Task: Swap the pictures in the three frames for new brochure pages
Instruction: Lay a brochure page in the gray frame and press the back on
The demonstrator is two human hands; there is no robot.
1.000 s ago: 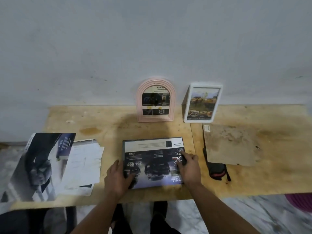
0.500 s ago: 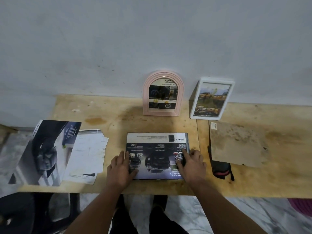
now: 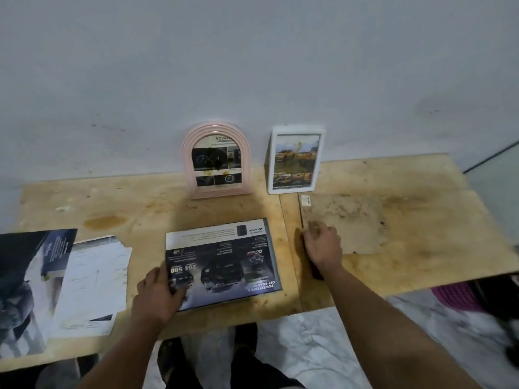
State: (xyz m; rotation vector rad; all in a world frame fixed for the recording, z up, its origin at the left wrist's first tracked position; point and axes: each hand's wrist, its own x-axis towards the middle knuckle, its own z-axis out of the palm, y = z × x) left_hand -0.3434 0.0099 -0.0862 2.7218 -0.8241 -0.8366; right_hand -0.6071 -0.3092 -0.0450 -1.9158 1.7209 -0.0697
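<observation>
A black rectangular frame [image 3: 224,262] lies flat near the table's front edge, with a dark car brochure page showing in it, upside down to me. My left hand [image 3: 157,293] rests palm-down on its left front corner, thumb on the page. My right hand [image 3: 323,245] is to the right of the frame, with curled fingertips at the left edge of a brown backing board [image 3: 351,223]. A pink arched frame [image 3: 188,164] and a white frame [image 3: 271,164] stand against the wall, each with a picture in it.
An open brochure [image 3: 25,276] and loose white pages [image 3: 92,279] lie at the left of the wooden table [image 3: 140,209]. A dark tool [image 3: 316,272] lies partly under my right wrist. A purple basket [image 3: 455,296] sits on the floor beyond the table's right front edge.
My right hand has left the black frame's right side and moved right to the backing board's edge. My left hand stays on the frame. The camera view has swung slightly.
</observation>
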